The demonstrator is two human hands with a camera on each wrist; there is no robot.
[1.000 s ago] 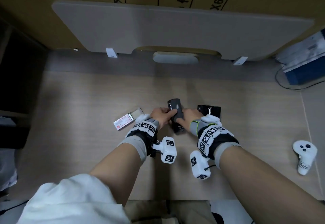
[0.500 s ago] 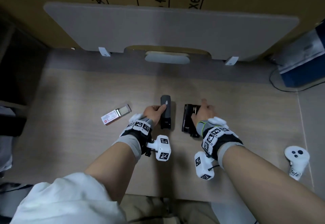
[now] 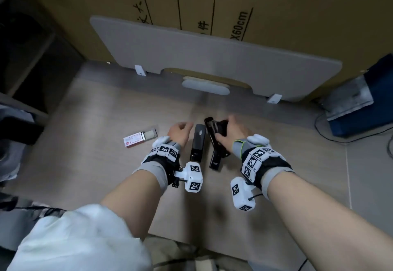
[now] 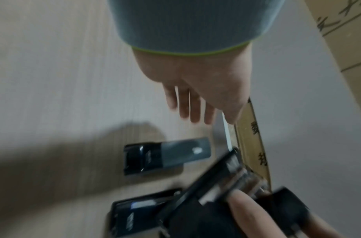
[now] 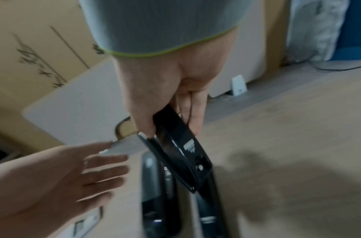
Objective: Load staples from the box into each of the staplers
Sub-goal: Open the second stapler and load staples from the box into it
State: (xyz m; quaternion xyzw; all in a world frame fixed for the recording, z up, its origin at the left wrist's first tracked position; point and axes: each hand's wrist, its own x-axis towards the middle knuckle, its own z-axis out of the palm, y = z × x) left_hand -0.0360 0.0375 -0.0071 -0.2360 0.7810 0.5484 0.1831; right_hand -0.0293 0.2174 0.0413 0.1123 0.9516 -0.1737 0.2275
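Nearest you, the closed grey stapler (image 3: 198,143) lies flat on the desk (image 3: 276,143), long axis running straight away from you. Your left hand (image 3: 179,132) hovers just beside it, fingers loose and spread, holding nothing. Next over, your right hand (image 3: 230,131) pinches the raised top arm of the open black stapler (image 3: 215,143), base on the desk. The staple box (image 3: 139,139) sits to the left, nearer your free hand, drawer slid out. The right wrist view shows thumb and fingers clamping that arm; the head view hides it.
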